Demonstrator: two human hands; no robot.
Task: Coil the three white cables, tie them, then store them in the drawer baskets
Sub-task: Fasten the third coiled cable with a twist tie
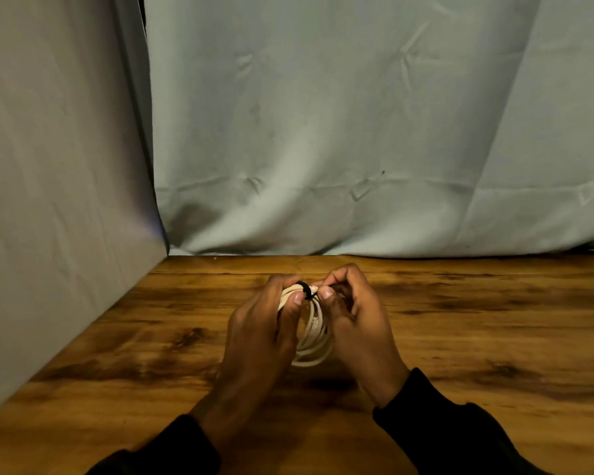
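Holding 1 coiled white cable [312, 332] — 2 hands, left hand [261, 332], right hand [357, 323] — 1 black tie [306, 290].

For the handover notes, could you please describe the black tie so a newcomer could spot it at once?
Start at the wooden table, where the left hand and right hand grip a coiled white cable. At the coil's top, between the thumbs, sits the black tie, the only dark band on the pale loops.
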